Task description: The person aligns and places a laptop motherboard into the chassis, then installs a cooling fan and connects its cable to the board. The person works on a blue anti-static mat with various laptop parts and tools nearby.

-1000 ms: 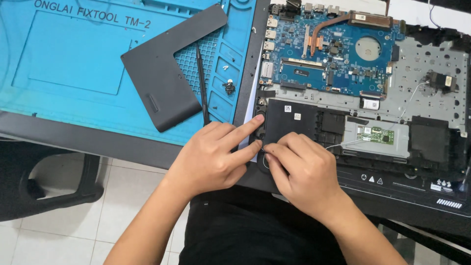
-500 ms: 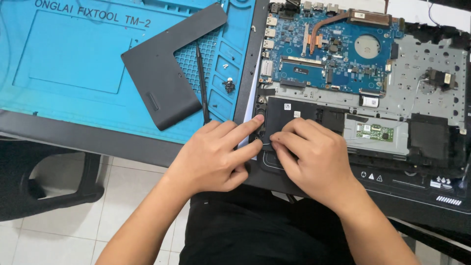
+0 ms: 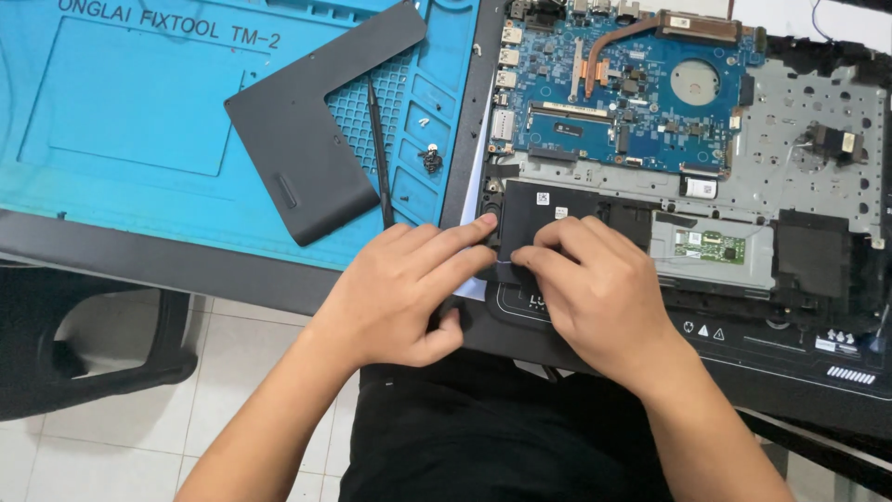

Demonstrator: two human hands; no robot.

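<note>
At the far left, a blue silicone repair mat [image 3: 130, 121] is laid on the dark desk edge [image 3: 139, 265]. On the mat rest an L-shaped black plastic access cover [image 3: 307, 130], a thin black pry tool [image 3: 379, 153] lying lengthwise just beside the cover, and a small dark screw [image 3: 431, 160] in one of the moulded compartments.

The left hand [image 3: 400, 293] is placed at the near left corner of the opened black laptop chassis [image 3: 790, 353]. Its index and middle fingers are extended onto the flat black rectangular drive module [image 3: 567, 206], while the thumb is tucked beneath the chassis edge. No object is enclosed by this hand; it presses rather than grasps.

The right hand [image 3: 595, 288] is set just beside the left, with curled fingers bearing on the near edge of the same module. Whether a tab or strip is pinched beneath the fingertips cannot be told, as the contact is hidden.

For this step, pressure is best applied evenly by both hands and parallel to the bay, so that the module is not tilted against its connector.

The module lies directly under and beyond both sets of fingertips, below the blue motherboard [image 3: 613, 93] and left of the green touchpad board [image 3: 711, 246].
</note>
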